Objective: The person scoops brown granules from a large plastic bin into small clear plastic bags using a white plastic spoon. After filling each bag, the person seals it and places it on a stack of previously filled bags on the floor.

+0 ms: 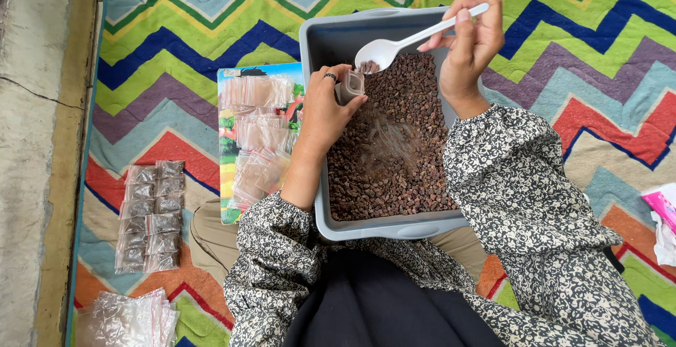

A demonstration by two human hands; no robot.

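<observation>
Over the grey tub (315, 43), right hand (470, 41) grips a white spoon (394, 48), tipping brown granules (394, 143) into the small bag (351, 84) pinched by left hand (325, 111); next needs a steady pour.

Landmark: grey tub (313, 37). Small clear bag (351, 84) over tub's upper-left part, held upright in left hand (325, 111), mouth open; loose clear empty bags (259, 132) just left of tub, on multicoloured printed board (227, 143); filled brown sachets (149, 215), two columns, further left; heap of clear bags (127, 317) well below-left.
</observation>
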